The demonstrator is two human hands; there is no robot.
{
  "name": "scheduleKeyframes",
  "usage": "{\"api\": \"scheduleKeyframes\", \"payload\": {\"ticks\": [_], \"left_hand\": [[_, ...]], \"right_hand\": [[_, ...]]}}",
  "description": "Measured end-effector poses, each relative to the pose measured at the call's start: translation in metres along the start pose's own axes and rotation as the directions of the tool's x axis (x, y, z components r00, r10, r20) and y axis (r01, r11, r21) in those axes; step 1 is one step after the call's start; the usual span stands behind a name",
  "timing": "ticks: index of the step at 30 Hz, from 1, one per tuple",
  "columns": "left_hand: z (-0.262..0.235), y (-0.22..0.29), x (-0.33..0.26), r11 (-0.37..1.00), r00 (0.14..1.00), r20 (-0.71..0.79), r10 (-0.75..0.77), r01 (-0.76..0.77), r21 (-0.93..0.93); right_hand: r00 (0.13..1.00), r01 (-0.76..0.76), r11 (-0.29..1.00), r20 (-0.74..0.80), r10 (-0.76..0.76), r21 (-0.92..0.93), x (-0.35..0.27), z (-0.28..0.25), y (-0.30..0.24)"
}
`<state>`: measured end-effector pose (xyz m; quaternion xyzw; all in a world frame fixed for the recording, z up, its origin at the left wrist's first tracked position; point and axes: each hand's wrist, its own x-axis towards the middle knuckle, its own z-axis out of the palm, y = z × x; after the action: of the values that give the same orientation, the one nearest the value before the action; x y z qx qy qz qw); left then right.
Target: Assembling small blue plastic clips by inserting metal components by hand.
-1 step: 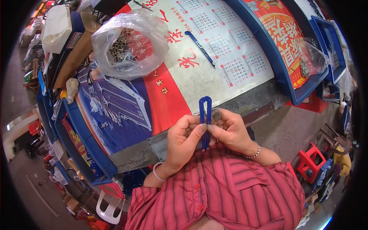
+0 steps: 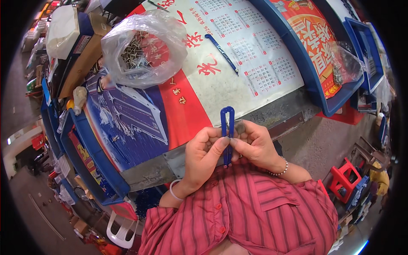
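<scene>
My left hand (image 2: 203, 155) and my right hand (image 2: 256, 144) meet in front of my shirt at the table's near edge. Between them they grip a narrow blue piece (image 2: 224, 117), bent into a U at its far end with two long arms running toward me. Both thumbs press on it about halfway down, fingers curled behind. A small shiny metal part (image 2: 228, 121) shows between the arms; its kind is unclear. A slim dark-blue strip (image 2: 222, 54) lies beyond on the calendar sheet. To its left, an open clear plastic bag (image 2: 168, 46) holds many small metal pins (image 2: 135, 53).
Printed sheets cover the table (image 2: 272, 117). A blue tray (image 2: 91, 148) stands at its left side, a larger blue tray (image 2: 299, 51) at its right. Cardboard boxes (image 2: 80, 59) sit at the far left. On the floor are a red stool (image 2: 344, 178) and a white chair (image 2: 121, 231).
</scene>
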<state>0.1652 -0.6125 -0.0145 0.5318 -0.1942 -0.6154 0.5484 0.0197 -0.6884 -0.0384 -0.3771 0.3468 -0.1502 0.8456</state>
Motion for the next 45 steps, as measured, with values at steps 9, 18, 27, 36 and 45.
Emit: {"api": "scheduleKeyframes", "payload": {"ticks": [9,18,27,36,45], "left_hand": [[-0.003,-0.006,-0.004,1.000,1.000,0.007,-0.018,0.018,0.004],[-0.003,-0.008,-0.004,0.995,0.999,0.008,0.050,-0.050,0.085],[-0.002,-0.015,-0.006,0.986,0.997,-0.040,0.071,-0.064,0.153],[-0.002,-0.016,-0.006,0.978,0.996,-0.041,0.082,-0.073,0.193],[0.000,-0.014,-0.004,0.990,0.995,-0.077,0.062,-0.052,0.128]], "right_hand": [[0.997,0.045,0.998,0.062,-0.042,-0.045,-0.003,-0.001,0.001],[0.999,0.046,0.999,0.028,-0.046,-0.005,-0.004,0.000,0.006],[0.999,0.045,0.999,0.011,-0.045,0.007,-0.006,0.000,0.004],[0.997,0.074,0.994,0.029,-0.072,-0.075,-0.006,-0.002,0.001],[0.998,-0.016,0.998,0.064,0.012,0.061,-0.004,-0.005,0.001]]}}
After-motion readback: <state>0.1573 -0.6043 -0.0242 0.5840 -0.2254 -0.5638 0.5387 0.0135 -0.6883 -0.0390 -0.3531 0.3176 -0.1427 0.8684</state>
